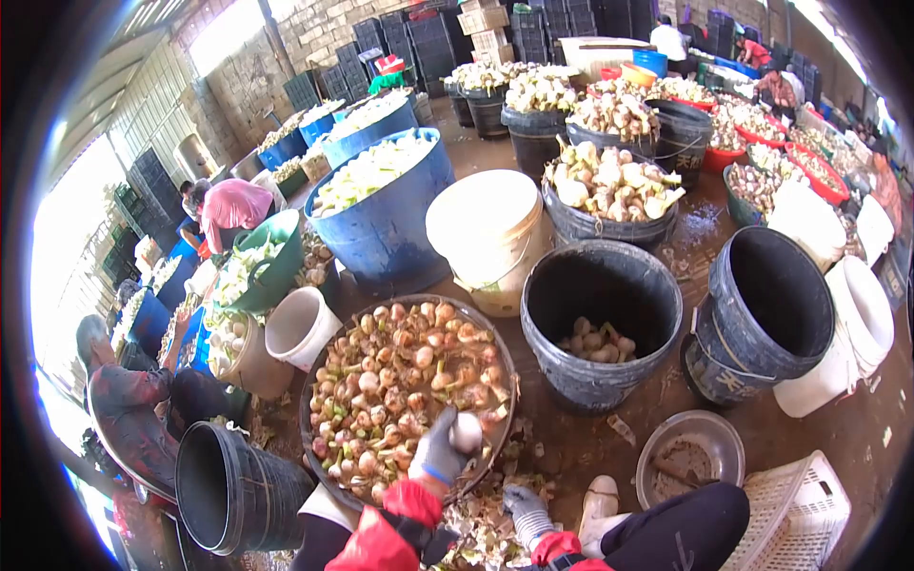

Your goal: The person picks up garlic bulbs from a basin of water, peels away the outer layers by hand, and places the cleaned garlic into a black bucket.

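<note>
My left hand point(440, 449), in a grey glove, is closed around a pale, round garlic bulb point(466, 433). It is over the front right part of a wide, dark round tub point(510, 366) heaped with brownish garlic bulbs point(381, 371) with short stalks. Lower and to the right, my right hand point(525, 512) wears a grey glove with a striped cuff. Its fingers look curled in; whatever they hold is hidden. Beneath it, peelings and leaf scraps point(486, 538) litter the ground between my legs.
Right of the tub, a black bucket point(602, 285) has some bulbs at its bottom. Beside it another black bucket point(771, 305) leans. A metal basin point(690, 457) and white plastic crate point(800, 514) lie near my right knee. At left, a person in pink point(233, 205) bends near blue tubs.
</note>
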